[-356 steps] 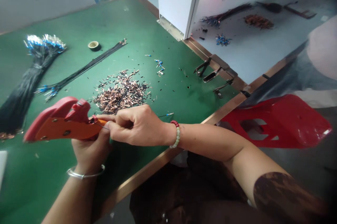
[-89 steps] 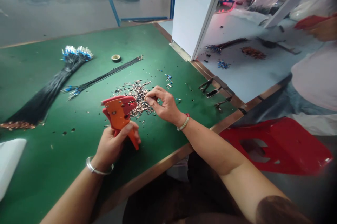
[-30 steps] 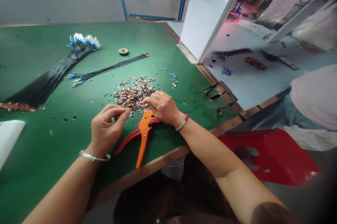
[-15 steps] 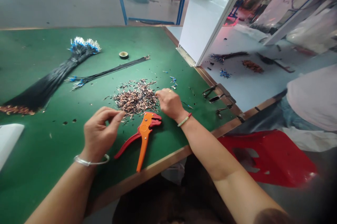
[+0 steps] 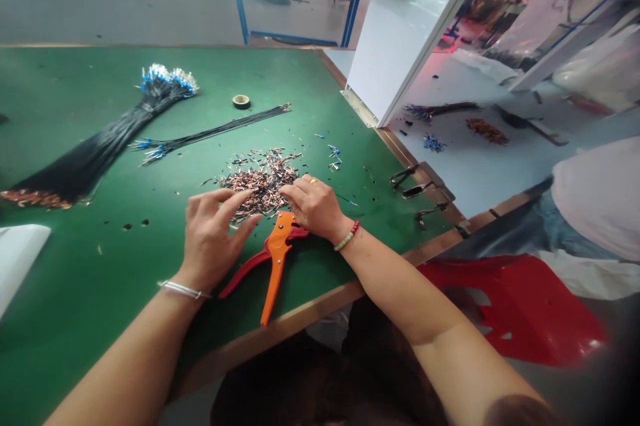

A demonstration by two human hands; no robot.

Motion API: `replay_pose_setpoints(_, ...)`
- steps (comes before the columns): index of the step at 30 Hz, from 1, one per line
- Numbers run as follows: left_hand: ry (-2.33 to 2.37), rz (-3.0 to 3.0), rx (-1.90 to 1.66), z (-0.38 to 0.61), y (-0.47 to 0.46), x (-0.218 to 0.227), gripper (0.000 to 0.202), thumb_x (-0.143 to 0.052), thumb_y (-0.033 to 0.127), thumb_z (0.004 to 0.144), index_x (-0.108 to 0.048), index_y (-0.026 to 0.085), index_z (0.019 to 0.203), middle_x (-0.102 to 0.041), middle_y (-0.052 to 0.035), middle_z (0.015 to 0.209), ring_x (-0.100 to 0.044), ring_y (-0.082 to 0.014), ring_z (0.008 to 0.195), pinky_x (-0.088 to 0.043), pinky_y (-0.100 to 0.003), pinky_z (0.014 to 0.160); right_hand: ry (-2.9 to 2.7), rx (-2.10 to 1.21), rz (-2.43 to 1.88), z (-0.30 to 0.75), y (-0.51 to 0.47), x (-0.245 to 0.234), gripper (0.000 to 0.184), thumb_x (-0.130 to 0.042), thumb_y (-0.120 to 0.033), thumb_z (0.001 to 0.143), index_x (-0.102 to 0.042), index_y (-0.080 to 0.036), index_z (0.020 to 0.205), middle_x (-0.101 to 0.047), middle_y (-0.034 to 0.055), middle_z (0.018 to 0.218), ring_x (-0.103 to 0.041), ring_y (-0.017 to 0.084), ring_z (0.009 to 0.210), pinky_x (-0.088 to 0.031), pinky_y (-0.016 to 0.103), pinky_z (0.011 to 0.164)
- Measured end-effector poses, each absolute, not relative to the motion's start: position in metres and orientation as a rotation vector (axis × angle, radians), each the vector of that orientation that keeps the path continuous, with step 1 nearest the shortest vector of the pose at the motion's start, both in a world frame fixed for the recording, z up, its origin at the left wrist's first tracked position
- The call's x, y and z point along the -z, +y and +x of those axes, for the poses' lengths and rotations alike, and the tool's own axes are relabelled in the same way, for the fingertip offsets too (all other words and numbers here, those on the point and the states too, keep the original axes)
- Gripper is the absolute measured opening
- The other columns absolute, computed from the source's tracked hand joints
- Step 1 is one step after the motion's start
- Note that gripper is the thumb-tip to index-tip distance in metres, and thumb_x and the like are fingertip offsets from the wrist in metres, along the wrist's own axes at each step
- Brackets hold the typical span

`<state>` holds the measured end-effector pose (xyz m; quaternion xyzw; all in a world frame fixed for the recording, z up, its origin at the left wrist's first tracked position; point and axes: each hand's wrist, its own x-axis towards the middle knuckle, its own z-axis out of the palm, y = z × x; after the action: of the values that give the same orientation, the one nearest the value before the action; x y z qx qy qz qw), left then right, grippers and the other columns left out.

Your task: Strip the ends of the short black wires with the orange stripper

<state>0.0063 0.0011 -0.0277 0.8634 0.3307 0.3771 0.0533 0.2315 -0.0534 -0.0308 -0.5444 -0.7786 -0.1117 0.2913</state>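
Now that our left hand (image 5: 214,239) has opened up, its fingers stand apart and hold nothing we can see, near the edge of the heap of copper bits (image 5: 257,179) on the green tabletop (image 5: 95,306). Our right hand (image 5: 313,207) curls at the heap; we cannot tell if it pinches anything. The orange wire stripper (image 5: 275,256) lies just below, between our hands, not held.

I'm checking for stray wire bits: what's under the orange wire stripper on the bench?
The orange wire stripper lies on the green bench top, just below the pile of copper wire clippings. Whatever is directly beneath it cannot be seen, because its body and handles cover that patch of bench.
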Motion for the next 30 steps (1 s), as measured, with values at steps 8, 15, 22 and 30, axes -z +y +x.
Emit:
replay_pose_setpoints(8,0.874,2.633,-1.143,0.011,-0.001,0.03,0.015,-0.061,0.028,0.09,-0.072,0.02,0.096,-0.07,-0.0073,0.093,-0.057,-0.0224,0.09,-0.047,-0.038,0.086,-2.109,0.345,-1.406,0.227,-0.055,0.026,0.025,-0.042,-0.02,0.101,-0.066,-0.016,0.104,-0.064,0.0068,0.085,-0.053,0.019,0.082,-0.043,0.032,0.08)
replay_pose_setpoints(15,0.88,2.607,-1.205,0.009,-0.003,0.029,0.01,-0.064,0.026,0.089,-0.071,0.019,0.089,-0.07,-0.0064,0.087,-0.056,-0.0212,0.086,-0.048,-0.037,0.083,-2.087,0.336,-1.42,0.227,-0.056,0.031,0.028,-0.042,-0.029,0.104,-0.068,-0.019,0.103,-0.066,0.0037,0.085,-0.055,0.016,0.08,-0.041,0.029,0.073)
replay_pose_setpoints(22,0.861,2.675,-1.15,0.009,-0.004,0.026,0.012,-0.061,0.027,0.09,-0.07,0.02,0.086,-0.07,-0.0058,0.085,-0.056,-0.0228,0.086,-0.044,-0.039,0.083,-2.105,0.267,-1.508,0.23,-0.053,0.036,0.026,-0.044,-0.028,0.103,-0.068,-0.02,0.107,-0.067,0.0036,0.087,-0.057,0.014,0.083,-0.039,0.028,0.07)
replay_pose_setpoints(30,0.829,2.724,-1.162,0.009,-0.004,0.023,0.013,-0.061,0.027,0.09,-0.07,0.02,0.083,-0.07,-0.006,0.082,-0.055,-0.0235,0.084,-0.041,-0.04,0.081,-2.072,0.192,-1.528,0.23,-0.049,0.039,0.03,-0.042,-0.031,0.104,-0.069,-0.019,0.103,-0.07,0.0046,0.092,-0.059,0.014,0.086,-0.04,0.026,0.075)
